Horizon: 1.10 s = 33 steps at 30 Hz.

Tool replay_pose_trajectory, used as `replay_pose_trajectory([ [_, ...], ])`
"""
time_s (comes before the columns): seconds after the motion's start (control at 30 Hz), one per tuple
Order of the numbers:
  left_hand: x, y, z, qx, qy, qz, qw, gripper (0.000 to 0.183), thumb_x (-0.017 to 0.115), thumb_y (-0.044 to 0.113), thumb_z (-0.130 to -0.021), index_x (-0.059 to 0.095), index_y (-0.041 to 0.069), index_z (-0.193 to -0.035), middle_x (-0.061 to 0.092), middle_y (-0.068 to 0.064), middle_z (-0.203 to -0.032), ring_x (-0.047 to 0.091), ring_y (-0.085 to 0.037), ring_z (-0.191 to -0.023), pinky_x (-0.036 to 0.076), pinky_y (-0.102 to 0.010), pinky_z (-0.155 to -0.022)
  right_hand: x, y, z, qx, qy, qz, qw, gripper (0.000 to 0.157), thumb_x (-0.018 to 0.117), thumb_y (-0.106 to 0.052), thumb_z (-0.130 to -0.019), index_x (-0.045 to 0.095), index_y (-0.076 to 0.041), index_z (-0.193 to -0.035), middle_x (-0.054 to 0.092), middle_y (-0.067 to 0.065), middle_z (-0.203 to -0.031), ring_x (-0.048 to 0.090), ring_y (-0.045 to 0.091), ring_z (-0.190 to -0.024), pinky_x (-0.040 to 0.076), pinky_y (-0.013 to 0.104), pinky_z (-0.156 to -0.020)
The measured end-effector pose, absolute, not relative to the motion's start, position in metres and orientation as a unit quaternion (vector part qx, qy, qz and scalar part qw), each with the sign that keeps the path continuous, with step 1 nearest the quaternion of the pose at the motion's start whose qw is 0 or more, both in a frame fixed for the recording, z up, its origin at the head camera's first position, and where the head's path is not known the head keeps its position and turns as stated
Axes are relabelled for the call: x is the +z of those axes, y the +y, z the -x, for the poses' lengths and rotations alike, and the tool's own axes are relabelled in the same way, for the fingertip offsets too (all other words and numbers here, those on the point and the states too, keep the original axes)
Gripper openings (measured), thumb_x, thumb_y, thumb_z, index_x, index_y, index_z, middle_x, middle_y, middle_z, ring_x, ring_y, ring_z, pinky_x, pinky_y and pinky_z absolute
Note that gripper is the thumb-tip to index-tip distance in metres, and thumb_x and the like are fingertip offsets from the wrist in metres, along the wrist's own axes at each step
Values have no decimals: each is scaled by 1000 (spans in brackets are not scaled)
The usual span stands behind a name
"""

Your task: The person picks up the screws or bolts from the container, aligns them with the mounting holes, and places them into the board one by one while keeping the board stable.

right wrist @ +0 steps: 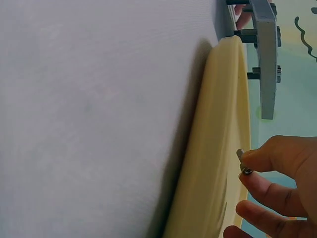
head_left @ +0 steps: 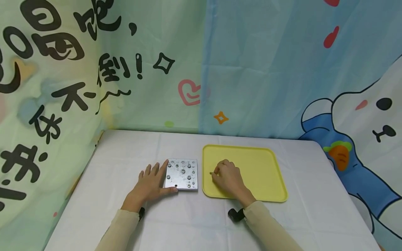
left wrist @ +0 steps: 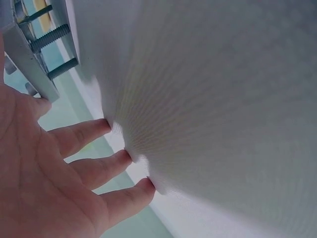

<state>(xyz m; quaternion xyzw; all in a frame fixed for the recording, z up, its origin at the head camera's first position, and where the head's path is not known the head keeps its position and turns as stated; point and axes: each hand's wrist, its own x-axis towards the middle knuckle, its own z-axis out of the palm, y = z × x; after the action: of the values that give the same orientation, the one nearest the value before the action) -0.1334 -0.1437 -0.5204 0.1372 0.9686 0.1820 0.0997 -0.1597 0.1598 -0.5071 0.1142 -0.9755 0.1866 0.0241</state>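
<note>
A square metal plate (head_left: pixel 181 181) with several socket-head screws in it lies on the white table. Threaded screw shanks (left wrist: pixel 51 38) stick out below its underside. My left hand (head_left: pixel 151 183) rests at the plate's left side, fingers spread, thumb at the near edge and index finger at the far left corner. Its other fingertips (left wrist: pixel 143 184) touch the cloth. Over the left part of the yellow tray (head_left: pixel 257 174), my right hand (head_left: pixel 228 177) pinches a small metal screw (right wrist: pixel 240 154) between thumb and index finger. The screw is partly hidden by the fingertips.
The tray's raised rim (head_left: pixel 203 170) stands a short gap to the right of the plate. White cloth (head_left: pixel 188 223) covers the table. Printed curtains (head_left: pixel 270 69) hang behind and along the left side.
</note>
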Motion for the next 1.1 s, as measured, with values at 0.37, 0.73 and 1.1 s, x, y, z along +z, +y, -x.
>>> replay_pose_trajectory([
  [0.37, -521, -145, 133, 181, 968, -138, 104, 112, 63, 76, -80, 14, 18, -162, 30, -27, -157, 22, -53, -143, 21, -69, -110, -501, 159, 166, 216, -966, -133, 55, 11, 75, -19, -86, 72, -9, -82, 64, 13, -109, 60, 35, -102, 50, 54, -83],
  [0.73, -520, -145, 133, 185, 968, -139, 99, 112, 63, 76, -80, 15, 17, -162, 30, -27, -156, 23, -53, -142, 22, -69, -109, -487, 152, 177, 222, -958, -164, 75, 13, 77, -20, -87, 73, -8, -84, 65, 13, -111, 61, 33, -104, 51, 52, -84],
  [1.1, -519, -145, 134, 186, 968, -139, 100, 111, 64, 74, -81, 15, 16, -162, 32, -27, -156, 23, -53, -142, 22, -69, -109, -473, 135, 187, 204, -958, -192, 60, 11, 74, -20, -89, 72, -10, -84, 63, 10, -114, 59, 32, -106, 50, 51, -85],
])
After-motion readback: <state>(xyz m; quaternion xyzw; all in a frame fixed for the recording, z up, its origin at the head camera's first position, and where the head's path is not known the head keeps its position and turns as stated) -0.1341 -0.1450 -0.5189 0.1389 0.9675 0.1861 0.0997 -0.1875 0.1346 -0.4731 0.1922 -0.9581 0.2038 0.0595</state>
